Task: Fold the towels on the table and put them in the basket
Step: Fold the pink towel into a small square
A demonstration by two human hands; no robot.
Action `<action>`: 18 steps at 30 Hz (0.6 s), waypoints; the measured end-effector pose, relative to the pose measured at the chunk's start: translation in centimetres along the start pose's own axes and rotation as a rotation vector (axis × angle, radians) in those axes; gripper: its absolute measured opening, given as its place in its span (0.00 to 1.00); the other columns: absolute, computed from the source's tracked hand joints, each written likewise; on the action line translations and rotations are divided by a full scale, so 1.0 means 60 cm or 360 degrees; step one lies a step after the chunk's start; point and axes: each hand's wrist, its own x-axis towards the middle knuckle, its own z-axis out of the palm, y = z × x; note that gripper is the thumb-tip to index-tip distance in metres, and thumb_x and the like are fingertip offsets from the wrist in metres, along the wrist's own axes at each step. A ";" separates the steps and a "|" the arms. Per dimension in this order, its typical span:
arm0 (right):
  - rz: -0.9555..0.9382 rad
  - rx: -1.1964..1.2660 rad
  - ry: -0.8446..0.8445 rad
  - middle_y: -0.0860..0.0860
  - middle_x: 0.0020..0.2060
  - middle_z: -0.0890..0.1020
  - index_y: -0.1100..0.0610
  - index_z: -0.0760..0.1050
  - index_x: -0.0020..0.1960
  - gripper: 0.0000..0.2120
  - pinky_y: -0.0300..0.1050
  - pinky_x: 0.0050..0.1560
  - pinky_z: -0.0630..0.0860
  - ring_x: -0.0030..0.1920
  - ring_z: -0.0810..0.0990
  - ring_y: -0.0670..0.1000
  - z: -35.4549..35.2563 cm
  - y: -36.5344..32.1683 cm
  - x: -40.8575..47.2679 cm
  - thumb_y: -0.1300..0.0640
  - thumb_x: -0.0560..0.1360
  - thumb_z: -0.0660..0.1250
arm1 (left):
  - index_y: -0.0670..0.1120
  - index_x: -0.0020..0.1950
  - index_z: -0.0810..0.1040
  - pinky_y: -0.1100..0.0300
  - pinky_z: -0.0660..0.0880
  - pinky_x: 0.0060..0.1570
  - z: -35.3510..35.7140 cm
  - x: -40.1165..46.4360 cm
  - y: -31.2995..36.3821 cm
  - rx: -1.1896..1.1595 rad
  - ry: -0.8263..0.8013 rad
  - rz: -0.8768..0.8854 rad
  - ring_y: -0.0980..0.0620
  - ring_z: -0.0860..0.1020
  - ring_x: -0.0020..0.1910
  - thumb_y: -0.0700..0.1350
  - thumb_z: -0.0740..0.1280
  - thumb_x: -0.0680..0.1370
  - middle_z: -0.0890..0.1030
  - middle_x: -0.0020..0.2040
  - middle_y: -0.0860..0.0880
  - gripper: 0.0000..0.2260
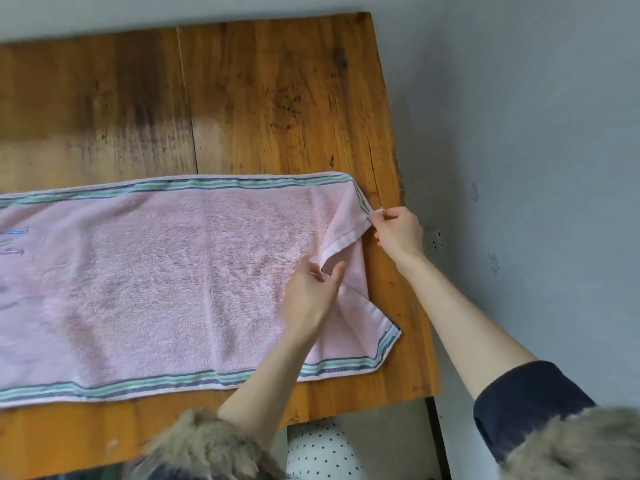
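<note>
So far, early in the job. Wooden table point(277, 98) carries one pink towel point(156, 271) with striped borders, spread out lengthwise across the near half, mostly flat. Only its right end is disturbed: the short edge is rumpled and partly turned in, one striped corner lying near the table's right edge. No finished fold is visible, so I judge the first fold is just being set up; straightening that end, the folds themselves and the trip to the basket are all left.

Right hand point(398, 230) is closed in a pinch on the far right corner of the towel, just at the table edge. Left hand point(311, 292) rests on the cloth, thumb and fingers nipping the turned-in hem, other fingers loosely curled.

Hidden or unclear: towel's left end runs out of view, with some coloured marking there too cut off to read. No basket in sight, nor any other towels. Fur trim point(207, 445) and a dotted object point(322, 452) below the table blur the bottom.
</note>
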 end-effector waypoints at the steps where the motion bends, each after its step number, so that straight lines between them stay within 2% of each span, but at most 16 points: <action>1: 0.0000 0.0006 0.0027 0.56 0.50 0.81 0.60 0.74 0.60 0.17 0.52 0.56 0.76 0.51 0.80 0.55 0.006 -0.010 0.004 0.52 0.76 0.64 | 0.44 0.44 0.74 0.57 0.67 0.38 0.003 0.003 0.006 -0.0009 0.0019 0.0004 0.48 0.75 0.40 0.53 0.65 0.75 0.76 0.37 0.51 0.12; 4: 0.0146 0.0217 0.0005 0.55 0.39 0.80 0.64 0.79 0.50 0.10 0.50 0.50 0.77 0.43 0.78 0.54 0.021 -0.036 0.006 0.58 0.75 0.66 | 0.42 0.38 0.73 0.57 0.64 0.34 -0.007 0.013 0.009 -0.0189 -0.0042 0.0084 0.48 0.71 0.35 0.42 0.63 0.75 0.73 0.31 0.50 0.06; 7: 0.0256 0.0263 -0.0195 0.53 0.34 0.77 0.60 0.77 0.39 0.06 0.44 0.38 0.72 0.35 0.75 0.51 0.030 -0.050 -0.001 0.59 0.73 0.67 | 0.40 0.35 0.74 0.58 0.62 0.33 -0.044 0.019 0.000 -0.0334 -0.0208 0.0191 0.50 0.66 0.31 0.40 0.64 0.75 0.68 0.28 0.51 0.08; 9: 0.0161 0.0129 -0.0272 0.54 0.35 0.77 0.61 0.78 0.41 0.06 0.43 0.36 0.69 0.34 0.72 0.50 0.036 -0.057 -0.012 0.59 0.74 0.66 | 0.45 0.33 0.76 0.56 0.65 0.36 -0.078 0.026 -0.005 -0.0465 -0.0245 0.0216 0.50 0.68 0.33 0.39 0.64 0.73 0.70 0.29 0.49 0.09; 10: 0.0095 0.0094 -0.0259 0.55 0.37 0.78 0.62 0.80 0.45 0.07 0.43 0.37 0.70 0.36 0.73 0.51 0.040 -0.062 -0.019 0.59 0.74 0.65 | 0.47 0.35 0.77 0.55 0.67 0.37 -0.095 0.029 -0.008 -0.0522 -0.0260 0.0207 0.50 0.70 0.33 0.39 0.65 0.73 0.72 0.30 0.47 0.08; 11: 0.0036 0.0084 -0.0227 0.57 0.40 0.79 0.63 0.80 0.47 0.08 0.45 0.40 0.74 0.40 0.75 0.53 0.042 -0.068 -0.028 0.60 0.75 0.64 | 0.49 0.38 0.78 0.54 0.70 0.39 -0.114 0.031 -0.011 -0.0557 -0.0271 0.0191 0.50 0.72 0.34 0.40 0.67 0.73 0.76 0.32 0.46 0.05; 13: -0.0080 0.0117 -0.0177 0.55 0.44 0.80 0.61 0.79 0.45 0.07 0.49 0.49 0.76 0.46 0.77 0.54 0.048 -0.086 -0.049 0.59 0.76 0.64 | 0.48 0.42 0.78 0.52 0.74 0.42 -0.153 0.033 -0.020 -0.0612 -0.0250 0.0174 0.50 0.76 0.35 0.42 0.69 0.73 0.80 0.36 0.46 0.02; 15: -0.0191 0.0157 -0.0208 0.53 0.42 0.80 0.57 0.77 0.42 0.06 0.48 0.46 0.77 0.45 0.79 0.52 0.060 -0.114 -0.072 0.58 0.76 0.65 | 0.46 0.40 0.78 0.53 0.73 0.42 -0.196 0.033 -0.038 -0.0680 -0.0173 0.0182 0.52 0.75 0.34 0.43 0.69 0.74 0.79 0.32 0.50 0.03; 18: -0.0384 0.0244 -0.0337 0.56 0.41 0.81 0.58 0.77 0.41 0.05 0.39 0.36 0.75 0.40 0.80 0.52 0.094 -0.171 -0.114 0.60 0.76 0.65 | 0.42 0.36 0.77 0.57 0.67 0.38 -0.263 0.034 -0.074 -0.0704 -0.0040 0.0181 0.53 0.70 0.31 0.44 0.68 0.75 0.73 0.26 0.55 0.10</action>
